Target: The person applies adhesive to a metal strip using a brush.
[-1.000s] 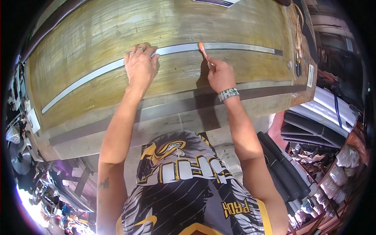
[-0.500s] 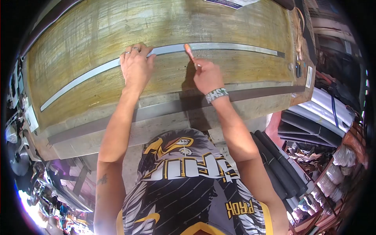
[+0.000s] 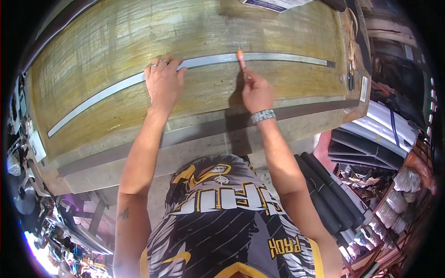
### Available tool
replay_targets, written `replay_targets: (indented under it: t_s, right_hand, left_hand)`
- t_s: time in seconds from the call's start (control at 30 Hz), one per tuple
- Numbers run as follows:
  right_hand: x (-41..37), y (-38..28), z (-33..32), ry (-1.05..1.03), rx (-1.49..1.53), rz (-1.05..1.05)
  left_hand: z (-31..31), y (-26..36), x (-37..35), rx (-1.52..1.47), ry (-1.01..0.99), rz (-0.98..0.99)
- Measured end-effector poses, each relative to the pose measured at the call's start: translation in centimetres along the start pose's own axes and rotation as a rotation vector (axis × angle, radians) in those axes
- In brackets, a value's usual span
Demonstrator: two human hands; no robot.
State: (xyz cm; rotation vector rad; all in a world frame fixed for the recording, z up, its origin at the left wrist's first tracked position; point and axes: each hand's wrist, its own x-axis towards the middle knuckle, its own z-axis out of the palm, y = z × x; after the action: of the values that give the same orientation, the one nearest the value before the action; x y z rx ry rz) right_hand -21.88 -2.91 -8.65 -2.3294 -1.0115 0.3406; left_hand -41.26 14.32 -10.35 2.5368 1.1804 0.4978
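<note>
A long narrow strip, pale on top with dark edges, lies across the worn yellowish tabletop. My left hand rests over its left half, fingers spread and bent over the far edge, thumb apart on the right side. Pinched in my right hand is a toothbrush with an orange-pink head. Its bristle end sits on the strip, right of the middle, and the handle mostly disappears into my fingers. At the strip's right end, a short darker piece shows.
A dark flat bar runs along the table's near edge. Printed paper lies at the far side, and a small dark-handled tool at the right. Rolled black material and silvery rolls are stacked to the right below.
My right hand has moved the toothbrush to the right along the strip. My left hand stays at about the same place on it.
</note>
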Motion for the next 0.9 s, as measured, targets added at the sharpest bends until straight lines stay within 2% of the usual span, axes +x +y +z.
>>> replay_targets:
  t_s: [0.07, 0.1, 0.2, 0.3, 0.4, 0.53, 0.57, 0.63, 0.73, 0.83, 0.9]
  right_hand:
    - [-0.7, -2.5, 1.5, -0.092, 0.092, -0.003]
    - [-1.3, -3.7, 2.3, -0.085, 0.061, -0.069]
    - [-1.5, -5.3, 3.6, -0.228, 0.273, 0.053]
    - [-0.8, -1.9, 2.1, -0.08, 0.338, 0.086]
    - [-0.6, -1.3, 1.5, 0.01, 0.117, -0.066]
    - [-1.8, -5.8, 3.9, -0.07, 0.081, -0.115]
    - [-2.0, -7.0, 4.3, -0.174, 0.037, -0.059]
    - [-2.3, -9.3, 5.4, -0.238, 0.128, -0.029]
    - [-1.6, -8.5, 5.3, -0.377, 0.345, 0.056]
    - [-1.3, -5.8, 2.9, -0.111, 0.284, 0.008]
    - [-1.4, -5.1, 2.5, -0.087, 0.14, -0.015]
  left_hand:
    - [-0.1, -0.1, 0.1, -0.003, -0.005, 0.002]
    - [-0.1, -0.1, 0.0, -0.006, -0.009, 0.003]
    - [-0.2, -1.0, -0.4, 0.023, 0.005, -0.006]
    - [-2.4, -3.0, -1.0, 0.041, -0.009, -0.063]
    - [-2.9, -4.0, -1.3, 0.013, 0.0, -0.064]
    - [-2.8, -4.1, -1.2, 0.022, 0.028, -0.041]
    - [-2.8, -4.2, -1.2, 0.019, 0.028, -0.04]
    - [-2.8, -4.4, -1.3, 0.008, 0.025, -0.031]
    - [-3.0, -4.8, -1.3, -0.002, 0.038, -0.01]
    - [-3.6, -6.1, -1.8, 0.012, 0.052, -0.014]
    - [-4.2, -6.6, -2.1, 0.013, 0.048, -0.038]
